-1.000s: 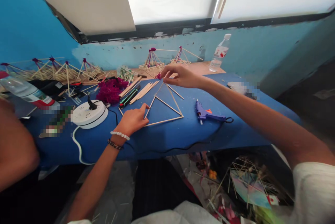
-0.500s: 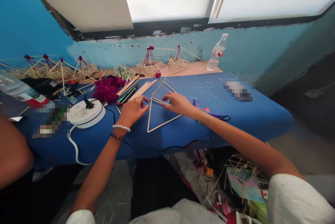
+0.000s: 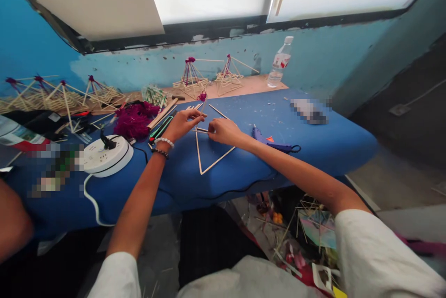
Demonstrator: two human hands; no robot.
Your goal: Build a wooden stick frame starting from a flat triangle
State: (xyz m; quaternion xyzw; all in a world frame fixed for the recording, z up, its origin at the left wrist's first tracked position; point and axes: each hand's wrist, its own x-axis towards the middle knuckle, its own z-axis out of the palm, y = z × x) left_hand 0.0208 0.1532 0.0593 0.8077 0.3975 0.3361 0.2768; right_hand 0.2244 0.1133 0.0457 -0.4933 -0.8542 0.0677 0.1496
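Left hand [image 3: 186,123] pinching thin, smooth stick [image 3: 204,104]; right hand [image 3: 225,131] clamped on slim wooden triangle [image 3: 199,151].

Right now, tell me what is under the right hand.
Under the right hand is the blue table, with a stick triangle partly showing. The hand covers most of the triangle's far side; what else it hides cannot be seen.

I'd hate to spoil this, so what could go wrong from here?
The right hand is right by the stick frame, so a nudge could shift its sides. The glue gun lies near the right arm; if it is hot, brushing it might burn. The white cord loops loosely, and snagging it could drag the power strip.
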